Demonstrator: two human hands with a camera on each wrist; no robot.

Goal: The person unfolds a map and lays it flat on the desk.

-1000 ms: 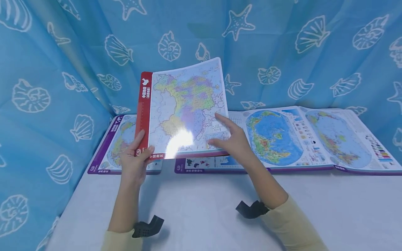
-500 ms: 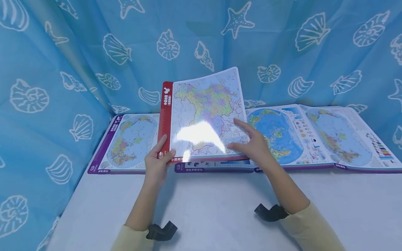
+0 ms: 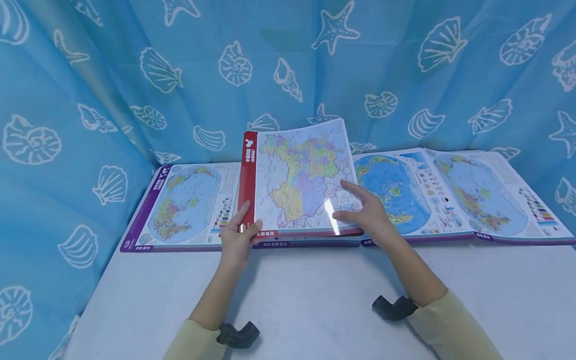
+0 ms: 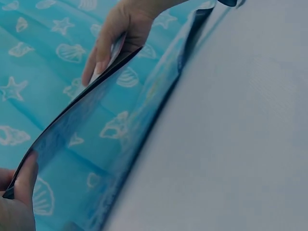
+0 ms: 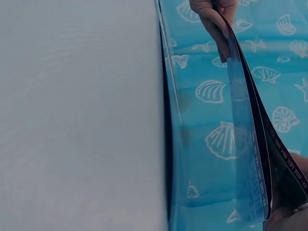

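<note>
A folded, glossy map with a red left border and a coloured map of China is held up in the head view, tilted towards me. My left hand pinches its lower-left corner, thumb on the front. At the right edge, my right hand holds the map, with thumb and index finger on the front side. Seen edge-on in the right wrist view, the map's layers stand slightly apart near the right hand. Beneath the map, part of a purple-edged folding map is covered.
Left on the white table lies a purple-bordered world map. The purple-edged folding map stretches rightward, its far panel raised slightly at a crease. A blue shell-patterned curtain hangs behind the table and along its left side.
Both hands have moved right and somewhat lower with the red-bordered map, uncovering more of the left world map. The glare on its face has shrunk to a narrow strip.
</note>
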